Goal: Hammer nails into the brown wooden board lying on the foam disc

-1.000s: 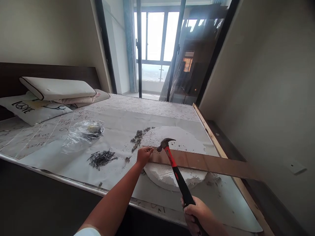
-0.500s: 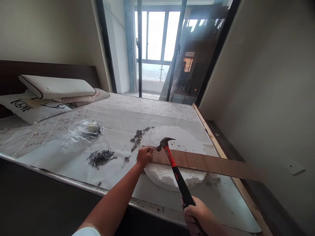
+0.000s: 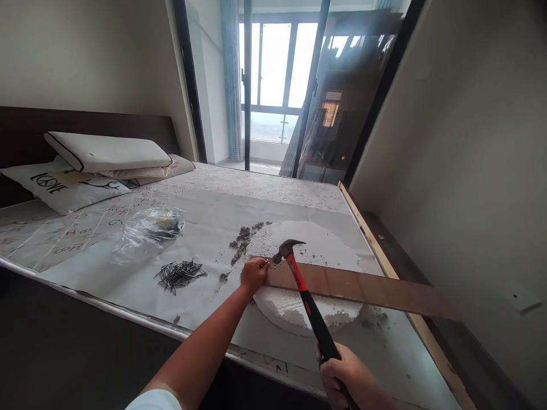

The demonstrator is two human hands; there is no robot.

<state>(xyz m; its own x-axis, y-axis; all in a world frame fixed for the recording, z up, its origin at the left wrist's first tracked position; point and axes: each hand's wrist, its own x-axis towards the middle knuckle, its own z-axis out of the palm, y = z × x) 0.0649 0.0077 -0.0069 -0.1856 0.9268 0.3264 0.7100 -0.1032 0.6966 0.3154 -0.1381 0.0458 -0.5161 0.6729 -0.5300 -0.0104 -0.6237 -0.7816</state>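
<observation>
My right hand is wrapped around the black grip of a claw hammer with a red neck. The hammer's steel head hovers over the left part of a brown wooden board, close to my left fingers. My left hand is closed in a pinch at the board's left end, on what looks like a nail; only a tiny bright bit shows at the fingertips. Beneath the board lies a rough white foam slab. Left of my left hand is a heap of loose nails.
A clear plastic bag sits behind the nails. Grey crumbs lie by the slab's left edge, all on a sheet-covered mattress. Pillows are at far left; a wooden rail runs along the right side.
The whole view has shifted slightly, so things sit a little further right and lower. Both hands, the hammer and the board keep nearly the same positions relative to each other.
</observation>
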